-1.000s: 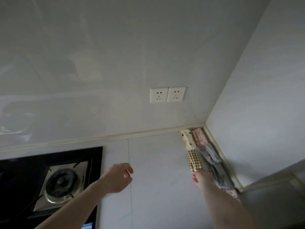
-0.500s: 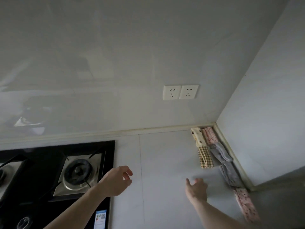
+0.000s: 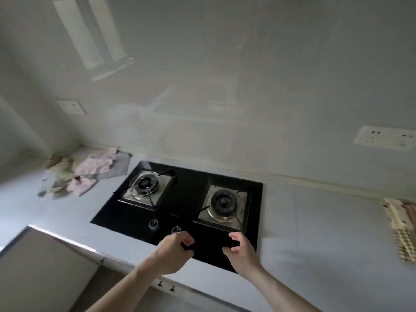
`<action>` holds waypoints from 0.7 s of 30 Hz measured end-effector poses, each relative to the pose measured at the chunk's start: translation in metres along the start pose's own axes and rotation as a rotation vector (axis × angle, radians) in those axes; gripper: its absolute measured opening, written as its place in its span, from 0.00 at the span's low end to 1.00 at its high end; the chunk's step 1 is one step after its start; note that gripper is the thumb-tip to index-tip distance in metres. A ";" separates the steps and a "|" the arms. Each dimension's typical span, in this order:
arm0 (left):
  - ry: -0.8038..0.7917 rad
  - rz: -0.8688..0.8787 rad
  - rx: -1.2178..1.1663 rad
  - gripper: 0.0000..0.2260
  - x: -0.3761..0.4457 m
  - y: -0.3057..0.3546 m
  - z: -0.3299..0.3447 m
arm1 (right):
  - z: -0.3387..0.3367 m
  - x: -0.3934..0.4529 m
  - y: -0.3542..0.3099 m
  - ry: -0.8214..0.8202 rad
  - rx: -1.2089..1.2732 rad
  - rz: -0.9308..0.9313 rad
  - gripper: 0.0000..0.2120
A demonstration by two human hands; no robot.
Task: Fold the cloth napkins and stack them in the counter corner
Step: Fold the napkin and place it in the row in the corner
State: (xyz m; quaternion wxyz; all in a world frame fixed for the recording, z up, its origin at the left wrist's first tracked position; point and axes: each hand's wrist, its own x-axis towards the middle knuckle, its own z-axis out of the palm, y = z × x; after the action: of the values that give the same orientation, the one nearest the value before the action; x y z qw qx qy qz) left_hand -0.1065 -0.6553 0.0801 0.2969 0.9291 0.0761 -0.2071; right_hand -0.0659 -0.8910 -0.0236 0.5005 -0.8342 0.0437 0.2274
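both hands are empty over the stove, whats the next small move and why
Probably reach the left hand toward the pile of unfolded napkins left of the stove and take one. Both it and the right hand hold nothing, that heap lies crumpled, and folded napkins already sit at the far right.

View swung left, both hands now over hob (image 3: 180, 212), unfolded napkins (image 3: 85, 174) revealed.

Both empty hands (image 3: 174, 251) (image 3: 242, 251) hover over the hob (image 3: 182, 199); loose napkins (image 3: 87, 172) lie far left.
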 end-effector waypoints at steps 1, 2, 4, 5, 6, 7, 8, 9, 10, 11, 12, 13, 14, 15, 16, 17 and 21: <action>0.043 -0.017 -0.023 0.13 -0.013 -0.020 -0.011 | 0.023 -0.006 -0.021 -0.033 0.019 -0.043 0.25; 0.079 -0.040 -0.052 0.13 -0.025 -0.039 -0.021 | 0.044 -0.012 -0.040 -0.057 0.030 -0.080 0.25; 0.135 -0.090 -0.137 0.12 -0.048 -0.075 -0.037 | 0.082 -0.026 -0.076 -0.102 0.036 -0.139 0.24; 0.163 -0.108 -0.173 0.12 -0.060 -0.092 -0.044 | 0.099 -0.034 -0.092 -0.120 0.036 -0.165 0.24; 0.191 -0.124 -0.194 0.12 -0.070 -0.109 -0.050 | 0.113 -0.041 -0.106 -0.138 0.029 -0.187 0.23; 0.215 -0.131 -0.205 0.12 -0.080 -0.125 -0.054 | 0.126 -0.048 -0.120 -0.158 0.024 -0.213 0.23; 0.234 -0.133 -0.214 0.12 -0.089 -0.139 -0.059 | 0.137 -0.055 -0.132 -0.185 0.014 -0.234 0.22; 0.253 -0.125 -0.220 0.13 -0.098 -0.153 -0.065 | 0.147 -0.060 -0.143 -0.212 0.001 -0.258 0.21; 0.273 -0.118 -0.222 0.13 -0.104 -0.165 -0.071 | 0.155 -0.063 -0.153 -0.236 -0.016 -0.279 0.21; 0.300 -0.114 -0.228 0.12 -0.110 -0.176 -0.078 | 0.163 -0.064 -0.164 -0.253 -0.033 -0.302 0.21; 0.325 -0.124 -0.242 0.12 -0.115 -0.188 -0.086 | 0.172 -0.062 -0.174 -0.262 -0.049 -0.321 0.21; 0.350 -0.135 -0.260 0.12 -0.119 -0.199 -0.094 | 0.180 -0.059 -0.183 -0.267 -0.062 -0.341 0.20; 0.372 -0.151 -0.276 0.12 -0.122 -0.210 -0.102 | 0.188 -0.055 -0.193 -0.273 -0.074 -0.355 0.20; 0.394 -0.166 -0.292 0.11 -0.125 -0.222 -0.109 | 0.197 -0.051 -0.203 -0.282 -0.081 -0.365 0.19; 0.414 -0.183 -0.308 0.11 -0.127 -0.234 -0.116 | 0.207 -0.045 -0.212 -0.295 -0.077 -0.373 0.18; 0.431 -0.195 -0.323 0.11 -0.129 -0.246 -0.124 | 0.217 -0.039 -0.221 -0.308 -0.070 -0.380 0.18; 0.481 -0.238 -0.338 0.10 -0.127 -0.298 -0.158 | 0.266 -0.009 -0.255 -0.355 -0.062 -0.390 0.17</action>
State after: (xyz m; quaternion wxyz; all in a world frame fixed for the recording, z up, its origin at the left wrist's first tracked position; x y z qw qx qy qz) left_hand -0.2467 -0.3230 0.0963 0.3942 0.8735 0.2857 0.0009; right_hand -0.0863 -0.5385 0.0827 0.5090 -0.7888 -0.2134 0.2706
